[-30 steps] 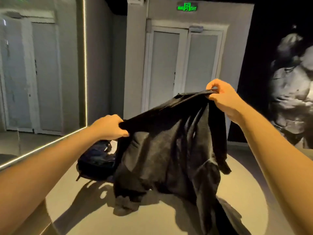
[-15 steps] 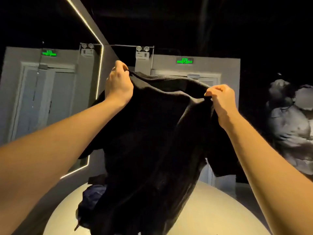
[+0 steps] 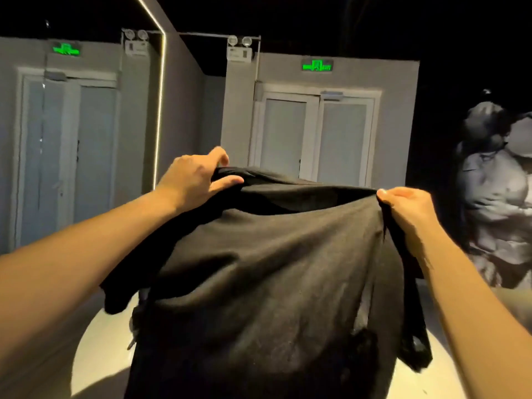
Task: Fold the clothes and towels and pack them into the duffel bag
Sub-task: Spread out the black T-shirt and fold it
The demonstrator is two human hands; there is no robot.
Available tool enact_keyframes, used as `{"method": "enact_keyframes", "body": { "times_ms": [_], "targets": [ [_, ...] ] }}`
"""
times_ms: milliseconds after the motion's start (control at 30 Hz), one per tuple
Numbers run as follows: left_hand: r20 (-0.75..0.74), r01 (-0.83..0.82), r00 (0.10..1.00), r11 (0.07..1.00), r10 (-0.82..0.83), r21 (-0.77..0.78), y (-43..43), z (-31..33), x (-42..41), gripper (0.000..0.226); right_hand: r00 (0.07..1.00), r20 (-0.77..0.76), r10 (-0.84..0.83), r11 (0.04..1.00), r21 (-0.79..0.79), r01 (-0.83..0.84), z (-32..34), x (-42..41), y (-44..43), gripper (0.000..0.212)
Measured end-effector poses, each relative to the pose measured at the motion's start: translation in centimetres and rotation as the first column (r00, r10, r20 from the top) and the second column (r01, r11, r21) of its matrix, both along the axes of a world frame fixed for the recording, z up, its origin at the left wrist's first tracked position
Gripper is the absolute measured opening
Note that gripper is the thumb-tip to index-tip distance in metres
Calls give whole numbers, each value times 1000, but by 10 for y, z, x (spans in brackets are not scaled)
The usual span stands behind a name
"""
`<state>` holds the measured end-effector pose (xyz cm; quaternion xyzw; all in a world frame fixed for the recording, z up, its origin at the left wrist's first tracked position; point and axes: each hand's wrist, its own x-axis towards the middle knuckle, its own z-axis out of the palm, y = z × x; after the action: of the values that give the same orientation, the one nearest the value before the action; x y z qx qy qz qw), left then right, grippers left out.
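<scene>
A black T-shirt (image 3: 267, 272) hangs spread out in the air in front of me, above a round pale table (image 3: 98, 361). My left hand (image 3: 193, 180) grips its upper left edge, thumb under the cloth and fingers over it. My right hand (image 3: 408, 208) pinches the upper right edge. The shirt's lower part drapes down toward the tabletop and hides most of it. Only a sliver of the dark duffel bag (image 3: 134, 321) shows at the shirt's left edge.
A mirrored wall with a lit strip (image 3: 159, 110) stands on the left. Grey double doors (image 3: 316, 139) with a green exit sign are straight ahead. A grey mural (image 3: 498, 182) covers the dark wall on the right.
Both hands raised the shirt off the table and spread it wide; since half a second ago they have come lower and the cloth has swung out toward me.
</scene>
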<state>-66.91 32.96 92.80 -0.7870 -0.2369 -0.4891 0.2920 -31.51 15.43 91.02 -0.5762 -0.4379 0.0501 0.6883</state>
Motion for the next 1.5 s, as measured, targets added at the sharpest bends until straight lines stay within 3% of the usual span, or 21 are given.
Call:
{"method": "enact_keyframes", "body": {
  "times_ms": [100, 167, 233, 300, 367, 433, 467, 567, 667, 733, 800, 833, 867, 967, 1033, 1100, 1200, 1300, 1367, 1433, 1500],
  "targets": [
    [-181, -64, 983, 942, 4, -329, 16, -33, 20, 68, 979, 95, -178, 973, -130, 190, -40, 22, 16, 17],
    [-101, 100, 978, 835, -183, -542, 18, -42, 38, 56, 911, 283, -299, 884, -278, 376, -60, 29, 25, 20],
    [-46, 235, 939, 731, -342, -641, 15, -47, 59, 36, 852, 438, -286, 805, -372, 462, -73, 28, 38, 13],
    [-70, 265, 894, 647, -443, -715, 9, -51, 80, 24, 873, 474, -114, 877, -366, 312, -80, 18, 50, 10],
    [-100, 255, 858, 588, -503, -767, 2, -57, 101, 20, 887, 397, 236, 924, -374, -78, -81, -5, 58, 38],
    [-125, 243, 837, 567, -532, -787, -4, -62, 119, 16, 809, 233, 540, 799, -444, -406, -84, -33, 65, 64],
    [-130, 246, 829, 564, -544, -789, -7, -63, 125, 14, 775, 192, 602, 745, -482, -460, -87, -42, 70, 65],
    [-41, 299, 842, 529, -537, -794, -9, -71, 130, 10, 777, 189, 601, 724, -541, -428, -92, -49, 76, 30],
    [141, 299, 827, 215, -544, -930, -3, -101, 118, 20, 817, 161, 553, 765, -485, -423, -96, -41, 74, 15],
    [101, 162, 826, 61, -554, -985, -1, -135, 113, 24, 834, 150, 532, 789, -446, -423, -100, -37, 73, 17],
    [-124, -56, 859, 149, -498, -987, 4, -171, 106, 14, 864, 119, 489, 806, -440, -396, -105, -34, 73, 16],
    [-220, -144, 864, 197, -453, -970, 6, -184, 101, 23, 883, 96, 459, 815, -440, -376, -106, -32, 72, 15],
    [-229, -156, 874, 199, -428, -967, 12, -196, 96, 24, 905, 68, 421, 829, -433, -353, -109, -27, 72, 15],
    [176, 180, 948, -12, -265, -984, 20, -199, 82, 6, 954, -19, 300, 870, -405, -282, -118, -11, 70, 15],
    [496, 486, 864, -115, -87, -867, 27, -189, 79, 9, 965, -57, 254, 865, -434, -253, -127, -4, 69, 8],
    [550, 548, 826, -51, -123, -835, 27, -175, 81, 19, 965, -82, 249, 847, -465, -258, -134, -5, 66, 10],
    [368, 438, 888, 267, -274, -858, 14, -153, 93, 16, 914, -174, 365, 836, -370, -405, -139, -19, 64, 24],
    [194, 359, 913, 478, -360, -802, 3, -131, 112, 13, 839, -214, 499, 808, -235, -541, -142, -44, 67, 23],
    [123, 319, 924, 554, -361, -769, 0, -120, 123, 12, 787, -230, 572, 743, -260, -616, -145, -56, 69, 39],
    [85, 289, 930, 569, -357, -770, -4, -113, 131, 13, 798, -102, 595, 681, -463, -567, -144, -69, 67, 53],
    [76, 280, 925, 532, -373, -799, -9, -112, 137, 14, 799, 94, 594, 685, -580, -440, -143, -78, 68, 38]
  ]
}}
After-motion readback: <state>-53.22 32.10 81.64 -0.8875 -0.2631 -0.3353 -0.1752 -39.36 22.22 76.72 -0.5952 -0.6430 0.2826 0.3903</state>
